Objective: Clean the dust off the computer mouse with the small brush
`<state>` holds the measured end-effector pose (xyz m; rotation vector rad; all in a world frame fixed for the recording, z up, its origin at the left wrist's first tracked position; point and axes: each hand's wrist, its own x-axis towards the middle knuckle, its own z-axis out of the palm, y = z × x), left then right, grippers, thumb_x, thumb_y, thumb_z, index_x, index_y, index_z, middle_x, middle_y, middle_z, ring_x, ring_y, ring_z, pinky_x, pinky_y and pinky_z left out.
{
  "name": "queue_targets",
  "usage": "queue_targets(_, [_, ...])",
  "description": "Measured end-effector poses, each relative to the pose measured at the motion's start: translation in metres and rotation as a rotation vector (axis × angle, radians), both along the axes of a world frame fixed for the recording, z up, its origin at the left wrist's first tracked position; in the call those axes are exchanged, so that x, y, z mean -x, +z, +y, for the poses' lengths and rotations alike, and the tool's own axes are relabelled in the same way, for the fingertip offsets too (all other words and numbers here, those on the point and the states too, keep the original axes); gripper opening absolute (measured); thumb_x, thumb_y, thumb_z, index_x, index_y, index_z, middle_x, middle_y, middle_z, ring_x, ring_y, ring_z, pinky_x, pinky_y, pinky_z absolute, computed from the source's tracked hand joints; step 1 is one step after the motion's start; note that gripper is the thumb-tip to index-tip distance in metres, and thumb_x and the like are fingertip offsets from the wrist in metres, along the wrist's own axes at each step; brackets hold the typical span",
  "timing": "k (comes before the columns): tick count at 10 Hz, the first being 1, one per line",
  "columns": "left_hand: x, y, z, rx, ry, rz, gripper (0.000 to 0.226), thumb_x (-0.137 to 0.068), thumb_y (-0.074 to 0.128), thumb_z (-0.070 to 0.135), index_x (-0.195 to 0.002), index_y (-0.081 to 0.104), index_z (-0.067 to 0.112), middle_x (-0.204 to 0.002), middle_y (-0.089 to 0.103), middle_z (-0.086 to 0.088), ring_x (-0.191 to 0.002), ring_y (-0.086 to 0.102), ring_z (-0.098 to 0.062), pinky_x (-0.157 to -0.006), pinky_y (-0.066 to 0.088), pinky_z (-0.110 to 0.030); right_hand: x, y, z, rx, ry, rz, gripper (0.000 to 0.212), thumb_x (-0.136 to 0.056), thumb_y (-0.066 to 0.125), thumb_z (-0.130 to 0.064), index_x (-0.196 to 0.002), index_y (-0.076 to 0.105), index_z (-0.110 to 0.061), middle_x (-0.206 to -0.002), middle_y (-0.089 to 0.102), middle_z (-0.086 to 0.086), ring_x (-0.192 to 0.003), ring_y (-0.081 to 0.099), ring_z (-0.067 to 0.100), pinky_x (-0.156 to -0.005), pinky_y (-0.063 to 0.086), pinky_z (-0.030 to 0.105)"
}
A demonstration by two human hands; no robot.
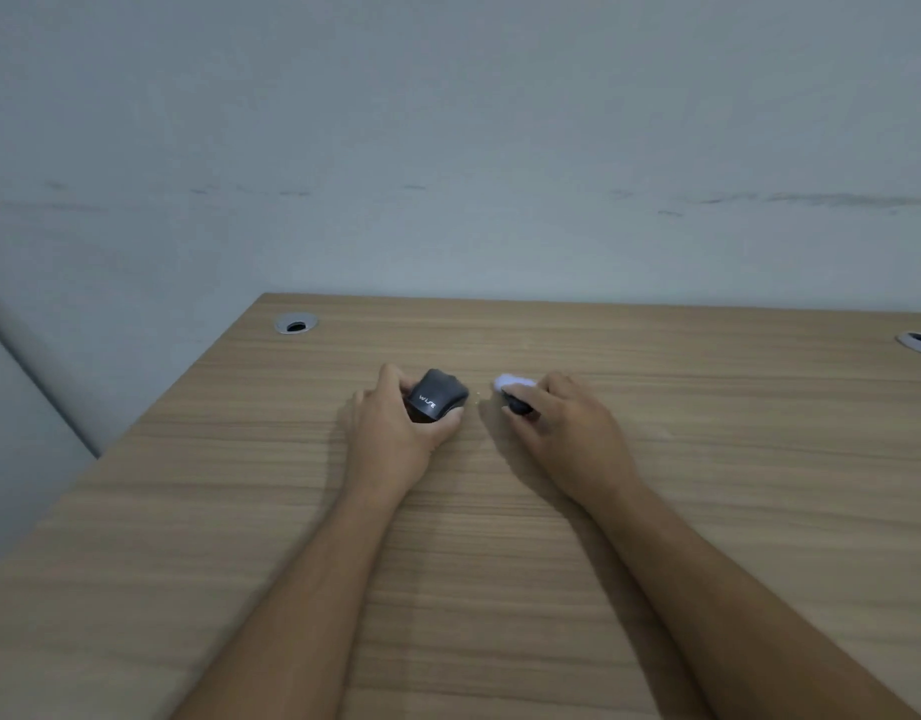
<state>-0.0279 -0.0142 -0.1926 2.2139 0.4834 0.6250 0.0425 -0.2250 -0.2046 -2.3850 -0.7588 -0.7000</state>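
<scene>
Two bare hands rest on the pale wood-grain laminate desk (pixel 708 511), each busy with one of the task's things. The left hand (pixel 396 428) wraps around the dark grey, rounded plastic computer mouse (pixel 436 394), fingers on its far-left side and thumb along its near edge; the mouse sits near the middle of the desk, tipped so its lettered end faces the camera. Just to its right, apart from it, the right hand (pixel 567 423) closes on the small brush (pixel 515 392), a blurred thing with a pale lilac-white end toward the far left and a dark part under the fingers; which end carries the bristles I cannot tell. The brush lies low at the desk surface and does not touch the mouse, so the step in hand looks like taking up the tools, with no sweeping begun. The next move probably calls for lifting the brush, turning its bristle end toward the mouse and steadying the mouse while stroking dust off its top and seams.
</scene>
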Motion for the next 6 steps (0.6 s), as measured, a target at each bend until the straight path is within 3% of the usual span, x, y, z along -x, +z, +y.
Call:
queue_targets(1, [0.000, 0.002, -0.004, -0.109, 0.000, 0.015, 0.057, -0.078, 0.092, 0.063, -0.103, 0.059, 0.024, -0.096, 0.062, 0.020, -0.107, 0.053, -0.020, -0.088, 0.035, -0.039, 0.002, 0.002, 0.001, 0.013, 0.022, 0.068, 0.025, -0.099, 0.074, -0.048, -0.119, 0.082, -0.036, -0.095, 0.066, -0.008, -0.097, 0.066, 0.022, -0.076, 0.052, 0.033])
queue_targets(2, [0.001, 0.001, -0.006, -0.172, 0.006, 0.055, 0.058, -0.079, 0.085, 0.073, -0.101, 0.055, 0.029, -0.108, 0.065, 0.016, -0.110, 0.050, -0.019, -0.090, 0.032, -0.040, 0.008, 0.006, 0.003, 0.044, 0.069, 0.108, 0.022, -0.101, 0.071, -0.047, -0.117, 0.084, -0.040, -0.088, 0.054, -0.019, -0.094, 0.063, 0.019, -0.079, 0.055, 0.035])
queue_targets(4, [0.003, 0.001, -0.008, -0.243, 0.044, 0.112, 0.072, -0.073, 0.074, 0.092, -0.096, 0.053, 0.027, -0.117, 0.069, 0.005, -0.124, 0.058, -0.027, -0.104, 0.045, -0.048, 0.018, 0.010, 0.002, 0.092, 0.113, 0.120, 0.034, -0.102, 0.054, -0.054, -0.122, 0.075, -0.035, -0.089, 0.064, -0.013, -0.089, 0.061, 0.019, -0.082, 0.058, 0.041])
queue_targets(5, [0.007, 0.009, -0.010, -0.186, 0.081, 0.101, 0.069, -0.084, 0.061, 0.092, -0.093, 0.061, 0.023, -0.111, 0.068, 0.006, -0.117, 0.054, -0.023, -0.107, 0.041, -0.046, 0.022, 0.015, 0.002, 0.064, 0.092, 0.177, 0.050, -0.102, 0.050, -0.060, -0.139, 0.065, -0.029, -0.092, 0.062, -0.012, -0.095, 0.063, 0.020, -0.092, 0.055, 0.040])
queue_targets(6, [0.009, 0.004, 0.000, -0.029, 0.130, -0.020, 0.057, -0.109, 0.050, 0.068, -0.083, 0.059, 0.018, -0.105, 0.074, -0.009, -0.116, 0.062, -0.035, -0.107, 0.042, -0.049, 0.049, 0.017, -0.004, -0.110, 0.046, 0.164, 0.061, -0.102, 0.054, -0.053, -0.155, 0.060, -0.024, -0.106, 0.066, -0.012, -0.104, 0.065, 0.020, -0.097, 0.050, 0.033])
